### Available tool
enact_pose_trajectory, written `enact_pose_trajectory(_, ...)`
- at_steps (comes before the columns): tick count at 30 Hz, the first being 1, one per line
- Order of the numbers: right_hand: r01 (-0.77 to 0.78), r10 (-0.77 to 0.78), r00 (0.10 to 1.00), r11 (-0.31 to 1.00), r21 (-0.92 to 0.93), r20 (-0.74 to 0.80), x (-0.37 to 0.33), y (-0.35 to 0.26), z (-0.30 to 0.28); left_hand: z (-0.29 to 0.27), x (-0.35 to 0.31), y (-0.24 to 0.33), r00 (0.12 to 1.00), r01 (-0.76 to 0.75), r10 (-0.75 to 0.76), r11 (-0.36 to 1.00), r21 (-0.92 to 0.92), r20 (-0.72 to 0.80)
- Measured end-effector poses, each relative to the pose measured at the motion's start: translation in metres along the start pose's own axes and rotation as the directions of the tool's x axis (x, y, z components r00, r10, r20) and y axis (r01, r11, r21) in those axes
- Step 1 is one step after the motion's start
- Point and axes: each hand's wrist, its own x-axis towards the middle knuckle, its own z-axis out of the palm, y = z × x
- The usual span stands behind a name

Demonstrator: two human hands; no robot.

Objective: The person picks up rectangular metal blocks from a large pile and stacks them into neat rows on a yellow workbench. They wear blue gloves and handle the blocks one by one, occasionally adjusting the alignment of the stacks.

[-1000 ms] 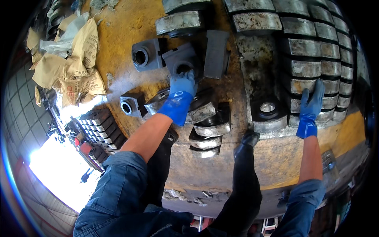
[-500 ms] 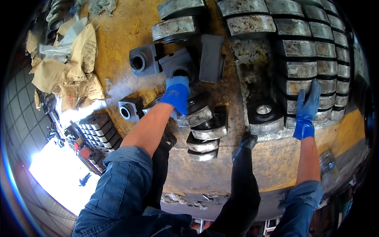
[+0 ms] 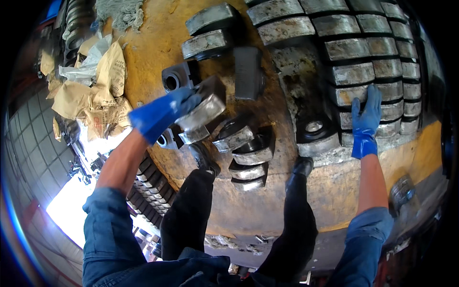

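My blue-gloved left hand (image 3: 181, 101) grips a dark metal block (image 3: 205, 111) with a curved silvery face, tilted over the yellow surface. Its fingers wrap round the block's upper left side. Close behind it lies a dark block with a round collared hole (image 3: 177, 77); another holed block (image 3: 167, 138) is partly hidden below the glove. My right hand (image 3: 367, 112), also in a blue glove, lies with fingers stretched out on the stacked silvery-faced blocks (image 3: 354, 74) at the right, holding nothing.
A plain dark block (image 3: 247, 72) stands beyond the left hand. Several curved-faced blocks (image 3: 253, 155) sit near my feet. One ringed block (image 3: 315, 136) is beside my right boot (image 3: 303, 166). Torn brown paper sacks (image 3: 91, 98) and grey rags (image 3: 119, 13) lie at the left.
My left hand has lifted the block and drawn it left and nearer, turning its silvery face toward me. My right hand stays on the stack; the view has shifted slightly.
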Motion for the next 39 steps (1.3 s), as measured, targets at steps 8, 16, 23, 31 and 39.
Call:
enact_pose_trajectory(8,-0.024,0.024,0.999,1.0,-0.009,-0.034,0.002,0.007,0.001,0.022,-0.101,0.019,0.987,-0.137,0.152,0.968,-0.209,0.055)
enact_pose_trajectory(16,-0.059,0.061,0.995,0.998,0.037,-0.073,0.0,0.008,-0.001,0.059,-0.045,0.146,0.963,-0.257,0.269,0.938,-0.234,0.022)
enact_pose_trajectory(23,-0.102,0.104,0.994,0.994,0.044,-0.047,0.003,0.005,0.002,0.107,0.06,0.22,0.959,-0.272,0.283,0.938,-0.213,0.025)
enact_pose_trajectory(31,-0.123,0.123,0.992,0.992,0.017,-0.018,-0.006,0.013,0.003,0.181,0.139,0.213,0.956,-0.238,0.287,0.881,-0.409,0.062)
enact_pose_trajectory(39,-0.06,0.059,0.997,0.998,-0.016,-0.058,-0.004,0.015,0.008,0.157,0.11,0.221,0.976,-0.159,0.196,0.936,-0.314,0.092)
